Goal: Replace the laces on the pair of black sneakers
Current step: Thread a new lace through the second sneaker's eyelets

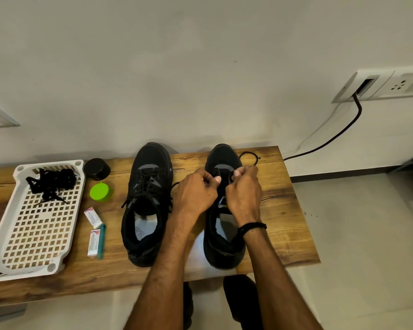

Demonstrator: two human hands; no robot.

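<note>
Right of center, a black mesh sneaker (pixel 221 158) stands on the wood-grain counter (pixel 279 210). Left hand (pixel 196 194) and right hand (pixel 244 194) curl their fingers (pixel 216 179) around its thin cord lace (pixel 248 153), pinching it. The laced sneaker (pixel 150 167) stands just beside. At lower left, a white perforated tray (pixel 50 163) holds tangled laces (pixel 53 182).

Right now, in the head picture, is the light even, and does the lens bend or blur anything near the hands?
Head view: soft, even light, no hard glare on the table; the wide lens bows the table's edges and tilts the wall socket; the left hand and right hand are fairly sharp, but the black lace they pinch merges with the black sneaker.
</note>
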